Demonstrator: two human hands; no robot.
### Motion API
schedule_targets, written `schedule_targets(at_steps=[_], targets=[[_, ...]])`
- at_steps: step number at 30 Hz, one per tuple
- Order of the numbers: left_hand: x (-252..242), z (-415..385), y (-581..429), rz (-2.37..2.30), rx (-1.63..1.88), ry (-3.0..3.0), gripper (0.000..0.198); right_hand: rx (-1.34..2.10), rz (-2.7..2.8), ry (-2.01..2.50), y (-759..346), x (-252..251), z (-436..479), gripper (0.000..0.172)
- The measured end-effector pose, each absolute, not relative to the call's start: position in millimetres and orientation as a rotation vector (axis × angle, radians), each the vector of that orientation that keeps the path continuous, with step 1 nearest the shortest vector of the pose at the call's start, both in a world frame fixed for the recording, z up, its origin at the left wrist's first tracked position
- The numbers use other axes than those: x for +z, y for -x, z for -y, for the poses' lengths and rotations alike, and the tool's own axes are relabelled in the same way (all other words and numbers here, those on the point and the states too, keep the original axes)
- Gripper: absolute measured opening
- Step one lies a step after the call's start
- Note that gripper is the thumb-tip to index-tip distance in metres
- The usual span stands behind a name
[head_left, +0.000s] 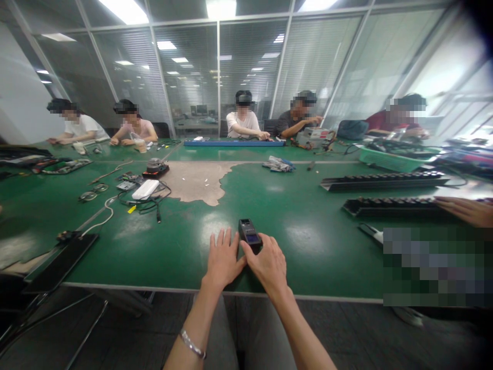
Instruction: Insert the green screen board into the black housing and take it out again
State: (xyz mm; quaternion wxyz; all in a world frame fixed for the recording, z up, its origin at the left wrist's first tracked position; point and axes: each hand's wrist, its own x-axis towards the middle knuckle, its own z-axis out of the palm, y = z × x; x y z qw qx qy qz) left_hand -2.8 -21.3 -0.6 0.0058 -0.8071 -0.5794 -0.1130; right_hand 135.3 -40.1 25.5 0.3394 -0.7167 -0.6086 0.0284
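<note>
A small black handheld device with a little screen (252, 238) lies on the green table (308, 267), close to its front edge. My right hand (270, 264) is around the device's near end, with the thumb at its left side and the fingers at its right. Flat on the table just left of the device rests my left hand (222, 259), its fingers spread and nothing in it. The thumbs of both hands lie close together below the device. The device's near end is partly hidden by my right hand.
To the left lie a white box (145, 189) with cables, eyeglasses (92, 192) and a black panel (63, 262). Black slotted rails (385, 181) and a green basket (400, 158) are at the right, near another person's hand (466, 209). Several people sit across.
</note>
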Motion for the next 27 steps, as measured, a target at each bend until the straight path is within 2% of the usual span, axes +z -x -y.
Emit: schedule_targets(at_steps=[5,15,27], targets=[[0,22,3,1.802,-0.368,2.530,0.068,0.096,1.585,1.843,-134,28,37,0.041],[1,22,3,1.824,-0.399,2.545,0.082,-0.038,1.442,1.630,-158,48,23,0.045],[2,21,2,1.848,-0.386,2.531,0.085,-0.125,1.409,1.848,-207,1,31,0.051]])
